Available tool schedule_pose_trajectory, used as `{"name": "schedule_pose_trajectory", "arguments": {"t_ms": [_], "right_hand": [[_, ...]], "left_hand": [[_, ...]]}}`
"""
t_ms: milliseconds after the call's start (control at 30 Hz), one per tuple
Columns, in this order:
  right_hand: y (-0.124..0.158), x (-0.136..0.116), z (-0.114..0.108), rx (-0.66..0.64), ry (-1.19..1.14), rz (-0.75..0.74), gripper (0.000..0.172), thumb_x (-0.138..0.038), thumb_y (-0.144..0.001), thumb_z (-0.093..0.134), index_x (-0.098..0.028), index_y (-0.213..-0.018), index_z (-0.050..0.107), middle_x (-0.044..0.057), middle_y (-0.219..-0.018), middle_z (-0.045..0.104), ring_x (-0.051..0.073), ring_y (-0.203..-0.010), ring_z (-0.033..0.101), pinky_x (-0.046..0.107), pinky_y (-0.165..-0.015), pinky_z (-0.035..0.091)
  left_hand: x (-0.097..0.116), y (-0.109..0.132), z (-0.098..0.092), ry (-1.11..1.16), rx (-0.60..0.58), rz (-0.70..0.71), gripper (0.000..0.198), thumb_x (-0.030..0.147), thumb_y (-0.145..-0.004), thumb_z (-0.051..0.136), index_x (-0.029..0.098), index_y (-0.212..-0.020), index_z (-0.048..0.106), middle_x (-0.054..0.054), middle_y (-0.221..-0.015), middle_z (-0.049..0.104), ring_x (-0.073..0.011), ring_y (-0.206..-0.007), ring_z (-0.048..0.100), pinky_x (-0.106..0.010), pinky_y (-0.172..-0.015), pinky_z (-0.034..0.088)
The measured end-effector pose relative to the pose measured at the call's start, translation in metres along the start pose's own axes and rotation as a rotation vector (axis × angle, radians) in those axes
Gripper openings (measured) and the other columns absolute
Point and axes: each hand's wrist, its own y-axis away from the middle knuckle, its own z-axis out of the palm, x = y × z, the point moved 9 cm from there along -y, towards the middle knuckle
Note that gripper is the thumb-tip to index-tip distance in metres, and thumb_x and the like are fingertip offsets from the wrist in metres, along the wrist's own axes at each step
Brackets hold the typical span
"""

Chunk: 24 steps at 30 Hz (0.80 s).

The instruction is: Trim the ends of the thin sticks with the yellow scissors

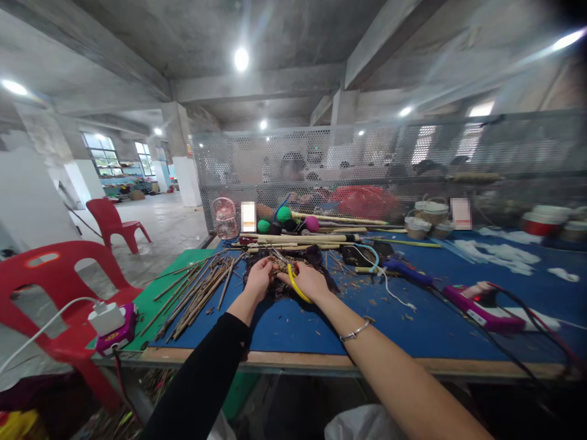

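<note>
Where the right hand (312,281) is: yellow-handled metal scissors (293,283), gripped
Left hand (260,277): at loose brown plant scraps (277,288), grip unclear

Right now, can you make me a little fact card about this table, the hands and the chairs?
Left hand: fingers at a heap of brown bits; grip unclear
Right hand: holding a yellow-handled tool
Beside left hand: thin brown sticks, loosely piled
Beyond hands: pale rods, green balls, pink ball
Tabletop: blue, green at left
Chairs: two, red
</note>
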Motion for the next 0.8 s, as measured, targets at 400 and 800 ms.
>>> {"name": "schedule_pose_trajectory", "arguments": {"t_ms": [400,800], "right_hand": [[-0.012,0.032,-0.011,0.081,-0.144,0.084,0.063,-0.071,-0.07,0.04,-0.017,-0.1,0.055,0.012,-0.091,0.065,0.026,-0.087,0.06,0.029,-0.069,0.04],[-0.017,0.066,-0.022,0.11,-0.183,0.261,0.069,-0.074,-0.072,0.028,-0.016,-0.096,0.056,0.015,-0.093,0.064,0.028,-0.091,0.059,0.033,-0.072,0.041]], "left_hand": [[0.006,-0.004,-0.016,-0.147,0.06,0.043,0.01,0.026,-0.075,0.053,0.016,-0.075,0.053,-0.003,-0.068,0.058,-0.0075,-0.047,0.04,-0.019,-0.046,0.029],[0.03,0.007,-0.049,-1.587,0.383,0.102,0.031,0.015,-0.081,0.033,0.015,-0.091,0.063,-0.02,-0.102,0.054,-0.0327,-0.101,0.048,-0.042,-0.075,0.039]]}}
